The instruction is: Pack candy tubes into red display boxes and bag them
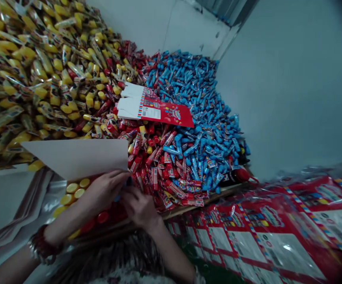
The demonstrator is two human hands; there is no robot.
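Note:
My left hand point(102, 191) grips the edge of a white card sheet point(76, 157), which stands up and hides part of the yellow pile. Close beside it, my right hand point(139, 207) curls its fingers over the red-wrapped sweets point(156, 169), and whatever lies between them is hidden. Beyond the hands, a flat red-and-white printed carton blank point(165, 108) rests on the heap. Blue-wrapped sweets point(200, 114) lie to its right, and yellow-wrapped sweets point(40, 79) rise to its left.
Stacks of flat red printed cartons in clear plastic point(262, 236) fill the lower right. A wooden bin edge point(200, 205) runs below the sweets. A grey wall point(286, 86) stands right and behind. Crinkled foil sheeting point(49, 197) lies at the left.

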